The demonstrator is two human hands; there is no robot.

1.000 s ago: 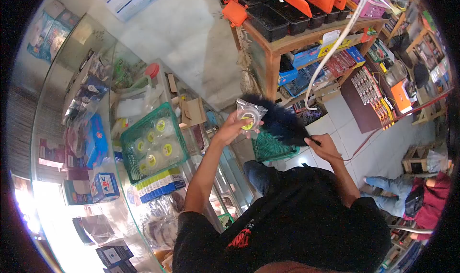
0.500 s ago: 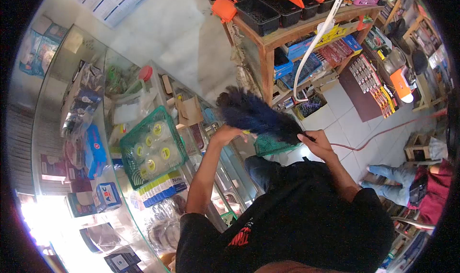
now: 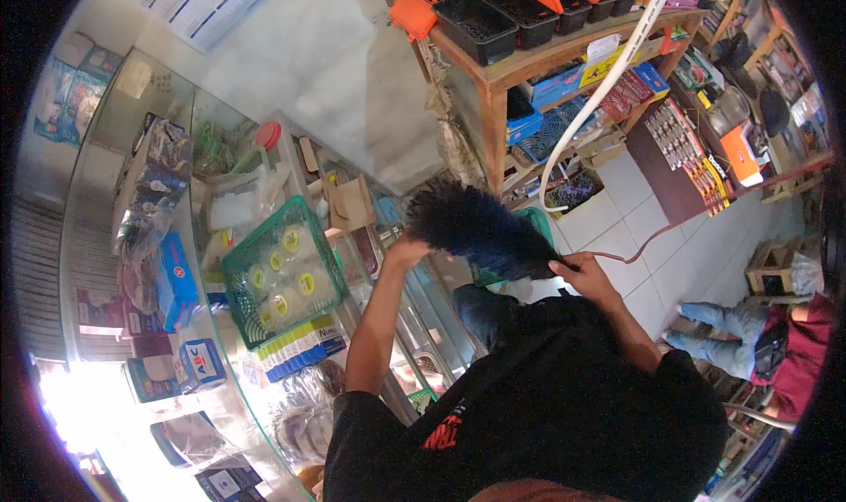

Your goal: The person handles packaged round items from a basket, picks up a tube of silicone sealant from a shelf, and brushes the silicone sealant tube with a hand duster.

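A bushy, dark blue-black feather duster (image 3: 480, 230) is held in front of my body, its feathers pointing to the left. My right hand (image 3: 586, 275) is closed around its right end, thumb on top. My left hand (image 3: 407, 251) is at the feathered left end, and the feathers hide most of its fingers. I cannot tell whether it grips them. Left of that hand, a green plastic basket (image 3: 335, 292) holds several clear round containers with yellow labels. Behind the duster, part of another green basket (image 3: 539, 220) shows low down.
A glass display case (image 3: 198, 237) with boxed goods runs along the left. A wooden table (image 3: 493, 83) bears black bins with orange lids. A white cable (image 3: 586, 105) hangs in front of it. At the right, a person (image 3: 797, 356) in a maroon top is partly visible.
The duster has shifted slightly down, its left end now covering my left fingers, which showed stretched out before. My right hand has moved a little downward with it.
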